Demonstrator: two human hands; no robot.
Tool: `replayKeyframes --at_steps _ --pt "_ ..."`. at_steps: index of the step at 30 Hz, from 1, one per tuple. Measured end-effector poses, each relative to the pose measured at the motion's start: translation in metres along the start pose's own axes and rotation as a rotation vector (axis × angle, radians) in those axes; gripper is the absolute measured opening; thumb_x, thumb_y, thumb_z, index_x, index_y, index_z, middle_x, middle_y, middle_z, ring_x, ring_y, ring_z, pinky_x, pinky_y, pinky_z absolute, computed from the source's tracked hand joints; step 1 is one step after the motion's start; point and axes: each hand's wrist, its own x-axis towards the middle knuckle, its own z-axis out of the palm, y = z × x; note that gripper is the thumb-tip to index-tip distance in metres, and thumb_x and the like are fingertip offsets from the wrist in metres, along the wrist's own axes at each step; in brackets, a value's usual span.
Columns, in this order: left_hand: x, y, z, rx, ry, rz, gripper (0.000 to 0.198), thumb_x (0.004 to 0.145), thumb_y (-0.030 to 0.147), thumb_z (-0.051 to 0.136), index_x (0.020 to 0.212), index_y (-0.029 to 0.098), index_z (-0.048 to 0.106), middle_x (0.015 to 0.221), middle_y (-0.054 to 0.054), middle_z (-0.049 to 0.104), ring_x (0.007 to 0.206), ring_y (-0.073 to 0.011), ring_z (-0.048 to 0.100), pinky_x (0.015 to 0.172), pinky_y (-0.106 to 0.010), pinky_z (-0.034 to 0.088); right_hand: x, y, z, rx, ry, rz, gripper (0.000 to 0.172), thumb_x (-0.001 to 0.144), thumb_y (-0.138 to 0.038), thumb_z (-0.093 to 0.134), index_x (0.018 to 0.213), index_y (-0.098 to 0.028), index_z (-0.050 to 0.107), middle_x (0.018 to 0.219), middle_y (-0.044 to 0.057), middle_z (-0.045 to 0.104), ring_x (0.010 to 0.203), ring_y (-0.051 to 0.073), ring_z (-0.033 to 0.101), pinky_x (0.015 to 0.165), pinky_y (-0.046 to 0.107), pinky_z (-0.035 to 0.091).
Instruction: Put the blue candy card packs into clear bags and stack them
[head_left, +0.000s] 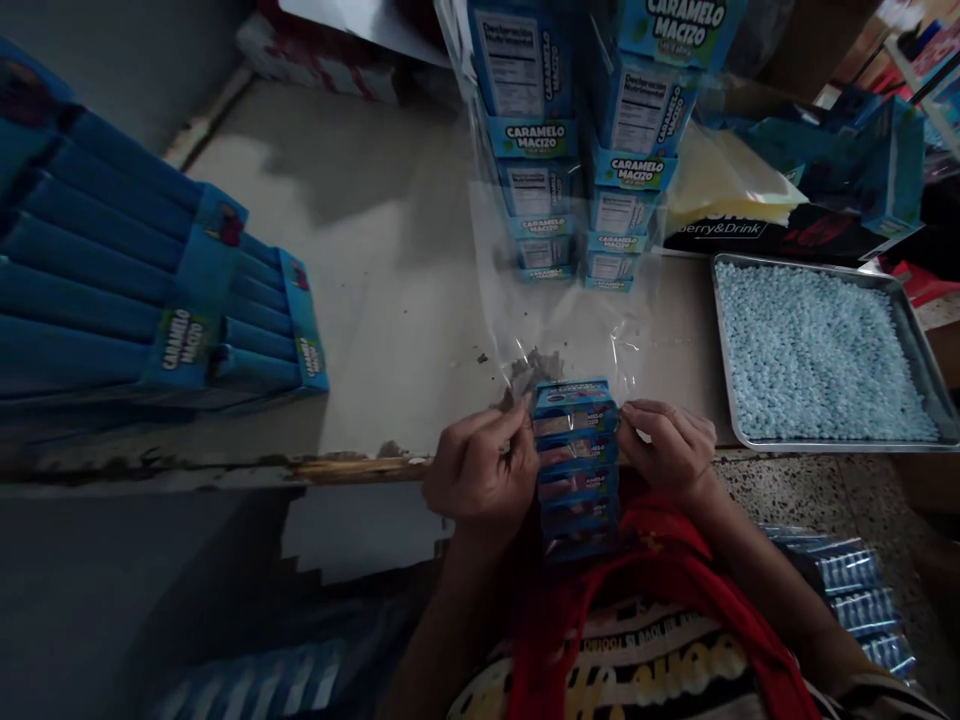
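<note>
A stack of small blue candy boxes (576, 487) in clear plastic stands at the table's front edge, close to my body. My left hand (487, 465) is closed in a pinch at the stack's upper left corner, on the clear plastic. On the opposite side, my right hand (667, 440) pinches the plastic by the upper right corner. Beyond my hands, a large clear plastic bag (491, 290) lies around two columns of blue boxes (536, 138) labelled "Caramelo Macizo". How the plastic folds at my fingertips is hard to make out.
More blue boxes (97, 270) are piled at the left of the worn table (390, 330). A metal tray (736, 425) of pale blue candies (825, 350) sits at the right. Behind it are yellowish sheets (727, 180) and a black carton (795, 232). Wrapped packs (859, 590) lie lower right.
</note>
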Motion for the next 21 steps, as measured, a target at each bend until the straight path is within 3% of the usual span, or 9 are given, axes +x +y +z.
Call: replayKeyframes --at_steps 2,4,6,8,9,13,17,21 --pt "-0.016 -0.01 0.003 -0.016 -0.016 0.077 0.026 0.082 0.007 0.084 0.101 0.022 0.075 0.085 -0.003 0.074 0.075 -0.0152 0.07 0.077 -0.026 0.056 -0.009 0.007 0.007 0.008 -0.013 0.034 0.011 0.098 -0.013 0.069 0.102 -0.023 0.064 0.087 -0.001 0.082 0.071 0.011 0.075 0.067 0.025 0.054" --pt "-0.03 -0.019 0.009 -0.007 -0.041 -0.007 0.014 0.087 0.017 0.081 0.098 0.022 0.073 0.085 -0.004 0.074 0.077 -0.017 0.07 0.078 -0.028 0.055 -0.018 0.013 0.017 0.015 -0.025 0.05 0.01 0.1 -0.014 0.065 0.104 -0.023 0.063 0.089 0.0 0.082 0.073 0.012 0.076 0.069 0.025 0.055" --pt "-0.04 -0.023 0.018 0.006 -0.123 -0.298 0.012 0.091 0.031 0.077 0.095 0.021 0.07 0.087 -0.004 0.074 0.079 -0.0186 0.07 0.077 -0.03 0.054 -0.025 0.018 0.029 0.014 -0.015 0.069 0.012 0.1 -0.012 0.063 0.102 -0.024 0.063 0.091 0.001 0.082 0.076 0.013 0.077 0.071 0.026 0.055" --pt "-0.044 -0.025 0.027 -0.003 -0.28 -0.593 0.021 0.091 0.041 0.075 0.094 0.022 0.069 0.087 -0.003 0.073 0.079 -0.0195 0.07 0.075 -0.031 0.052 -0.03 0.02 0.039 -0.006 0.014 0.149 0.015 0.097 -0.01 0.062 0.099 -0.024 0.063 0.09 0.001 0.081 0.077 0.015 0.077 0.07 0.027 0.056" --pt "-0.045 -0.025 0.029 -0.019 -0.362 -0.675 0.023 0.091 0.044 0.074 0.093 0.022 0.069 0.086 -0.002 0.073 0.078 -0.0194 0.069 0.073 -0.03 0.05 -0.031 0.02 0.043 -0.009 0.021 0.22 0.015 0.096 -0.01 0.061 0.098 -0.024 0.063 0.089 0.001 0.081 0.077 0.016 0.077 0.07 0.028 0.056" --pt "-0.041 -0.025 0.028 -0.115 -0.523 -0.657 0.028 0.096 0.046 0.063 0.081 0.022 0.067 0.083 -0.004 0.071 0.078 -0.0189 0.066 0.072 -0.031 0.046 -0.034 0.015 0.05 0.149 -0.065 0.506 0.012 0.092 -0.014 0.059 0.096 -0.024 0.064 0.086 0.0 0.077 0.077 0.016 0.073 0.072 0.029 0.058" --pt "-0.039 -0.027 0.025 -0.138 -0.546 -0.798 0.027 0.089 0.051 0.068 0.089 0.023 0.069 0.088 -0.004 0.076 0.083 -0.0219 0.071 0.075 -0.032 0.05 -0.036 0.016 0.05 0.224 -0.009 0.553 0.017 0.089 -0.014 0.063 0.103 -0.023 0.06 0.094 0.001 0.069 0.078 0.015 0.066 0.071 0.029 0.056" --pt "-0.04 -0.027 0.026 -0.092 -0.566 -0.951 0.041 0.08 0.056 0.076 0.107 0.026 0.07 0.095 -0.004 0.08 0.092 -0.0267 0.076 0.079 -0.035 0.055 -0.036 0.024 0.055 0.234 -0.037 0.558 0.025 0.09 -0.022 0.071 0.111 -0.024 0.057 0.1 0.002 0.063 0.084 0.017 0.062 0.072 0.031 0.056"
